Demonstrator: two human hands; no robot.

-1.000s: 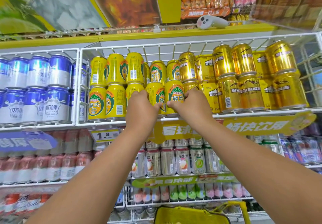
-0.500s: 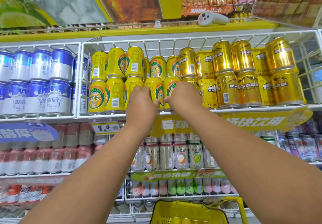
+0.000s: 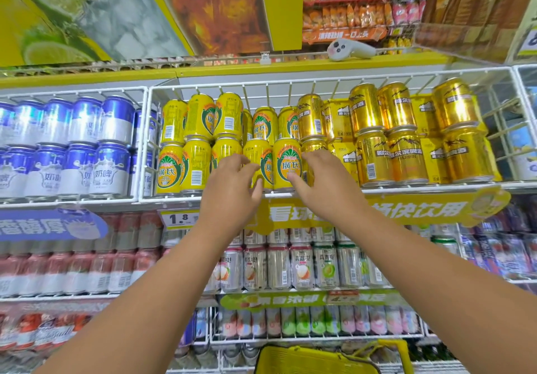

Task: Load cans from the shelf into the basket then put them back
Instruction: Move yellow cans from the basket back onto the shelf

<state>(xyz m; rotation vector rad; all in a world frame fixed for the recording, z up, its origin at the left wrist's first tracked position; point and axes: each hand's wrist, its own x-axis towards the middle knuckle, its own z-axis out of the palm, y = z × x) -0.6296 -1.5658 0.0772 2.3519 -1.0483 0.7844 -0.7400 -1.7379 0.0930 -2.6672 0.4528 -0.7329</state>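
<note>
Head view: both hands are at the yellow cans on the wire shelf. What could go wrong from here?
1. The yellow pineapple-label cans are stacked two high; moving a bottom one may topple the upper can.
2. The left hand and right hand crowd one spot and may knock neighbouring cans.
3. The yellow plastic basket is far below, so a slipped can might miss it.

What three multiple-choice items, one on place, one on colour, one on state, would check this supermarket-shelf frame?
1. Where is the basket?
A. low in front of the shelves, at the bottom edge of view
B. on the top ledge
C. hanging from the left hand

2. What colour are the cans the hands reach for?
A. blue and white
B. yellow with a green emblem
C. pink

3. How are the left hand and right hand?
A. both closed round lifted cans
B. fingers loosely spread at cans standing on the shelf
C. both inside the basket

Answers: 1 A, yellow rim below the arms; 2 B, yellow labels between the hands; 3 B, no can lifted.
</note>
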